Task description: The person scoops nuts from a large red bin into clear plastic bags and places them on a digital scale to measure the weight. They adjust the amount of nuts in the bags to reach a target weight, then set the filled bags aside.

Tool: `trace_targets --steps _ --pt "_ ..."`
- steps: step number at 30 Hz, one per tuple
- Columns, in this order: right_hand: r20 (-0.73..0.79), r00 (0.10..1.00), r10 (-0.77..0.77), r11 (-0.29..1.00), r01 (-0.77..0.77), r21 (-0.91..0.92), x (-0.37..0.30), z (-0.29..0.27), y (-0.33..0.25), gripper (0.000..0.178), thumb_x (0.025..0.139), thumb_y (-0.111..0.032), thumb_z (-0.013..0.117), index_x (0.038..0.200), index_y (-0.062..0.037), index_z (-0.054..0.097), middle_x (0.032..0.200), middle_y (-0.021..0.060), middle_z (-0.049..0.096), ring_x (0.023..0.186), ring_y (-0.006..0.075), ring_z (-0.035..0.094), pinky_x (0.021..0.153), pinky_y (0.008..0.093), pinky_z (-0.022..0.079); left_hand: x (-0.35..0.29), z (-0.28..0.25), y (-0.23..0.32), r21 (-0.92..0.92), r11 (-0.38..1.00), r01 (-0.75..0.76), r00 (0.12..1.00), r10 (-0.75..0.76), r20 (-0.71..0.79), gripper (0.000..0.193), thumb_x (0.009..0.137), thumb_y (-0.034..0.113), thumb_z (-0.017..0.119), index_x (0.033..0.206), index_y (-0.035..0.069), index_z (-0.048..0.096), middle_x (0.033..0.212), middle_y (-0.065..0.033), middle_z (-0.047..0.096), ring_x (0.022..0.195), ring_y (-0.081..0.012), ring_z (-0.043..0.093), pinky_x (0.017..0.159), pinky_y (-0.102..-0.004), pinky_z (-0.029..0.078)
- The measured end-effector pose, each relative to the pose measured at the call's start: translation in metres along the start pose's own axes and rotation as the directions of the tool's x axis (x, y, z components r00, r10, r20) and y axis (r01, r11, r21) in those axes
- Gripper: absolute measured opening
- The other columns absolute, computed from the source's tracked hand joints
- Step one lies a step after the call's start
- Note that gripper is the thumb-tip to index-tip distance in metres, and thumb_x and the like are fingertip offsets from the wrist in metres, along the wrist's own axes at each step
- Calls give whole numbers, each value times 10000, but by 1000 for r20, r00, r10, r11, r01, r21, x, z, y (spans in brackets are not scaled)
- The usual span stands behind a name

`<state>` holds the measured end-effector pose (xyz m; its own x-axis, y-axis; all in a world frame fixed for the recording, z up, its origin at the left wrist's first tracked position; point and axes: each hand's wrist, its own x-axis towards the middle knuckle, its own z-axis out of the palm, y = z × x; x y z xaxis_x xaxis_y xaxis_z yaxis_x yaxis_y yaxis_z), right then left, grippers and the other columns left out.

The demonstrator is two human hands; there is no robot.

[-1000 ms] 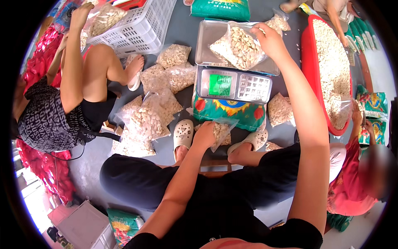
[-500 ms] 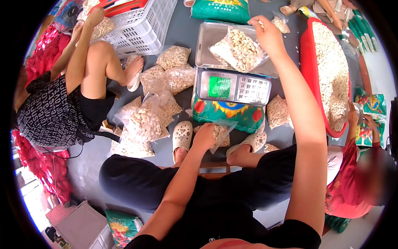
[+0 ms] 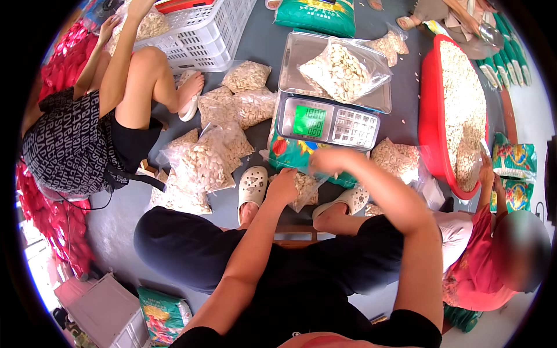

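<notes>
Filled bag on scale pan, upper centre; both hands low, at 6 o'clock of the scale.
The filled bag [image 3: 336, 72] rests tilted on the scale [image 3: 329, 123], its clear film spreading toward the pan's 3 o'clock edge. The left hand [image 3: 282, 185] is closed on a small bag [image 3: 306, 189] between the wearer's shoes. The right hand [image 3: 329, 162] is blurred over the green sack [image 3: 284, 149] under the scale; whether its fingers pinch anything cannot be told. From the scale, a bag heap [image 3: 203, 165] crowds 8 o'clock, another bag [image 3: 394, 158] sits at 4, and a red tub [image 3: 428, 122] stands at 3. Bare floor [image 3: 409, 87] runs between pan and tub; more lies beyond the heap.
</notes>
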<state>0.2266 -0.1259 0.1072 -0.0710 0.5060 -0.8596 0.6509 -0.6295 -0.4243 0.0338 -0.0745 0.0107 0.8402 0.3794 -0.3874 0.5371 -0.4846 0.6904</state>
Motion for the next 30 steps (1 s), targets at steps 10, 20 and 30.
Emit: trace_targets --steps 10,20,30 --pt "-451 847 -282 959 250 -130 154 180 35 278 800 -271 586 980 -73 662 1024 180 652 953 322 617 782 432 492 -1 -4 2 96 991 94 995 -97 21 505 764 1 483 1267 41 510 1297 -141 494 1106 -347 541 905 -413 459" --pt "128 981 145 984 -129 -126 21 49 31 381 835 -340 590 1110 -80 636 911 137 683 798 232 667 625 360 533 -3 -41 -2 318 937 143 989 -150 -3 409 782 126 571 1178 226 603 1130 -144 540 1007 -321 604 800 -456 508" --pt "-496 821 284 954 -292 63 -129 -115 115 399 847 -368 608 773 23 635 593 128 612 454 203 559 451 338 441 88 -185 149 224 957 -185 864 267 -427 480 789 248 626 1223 58 553 1185 -190 561 1041 -358 582 895 -416 473"
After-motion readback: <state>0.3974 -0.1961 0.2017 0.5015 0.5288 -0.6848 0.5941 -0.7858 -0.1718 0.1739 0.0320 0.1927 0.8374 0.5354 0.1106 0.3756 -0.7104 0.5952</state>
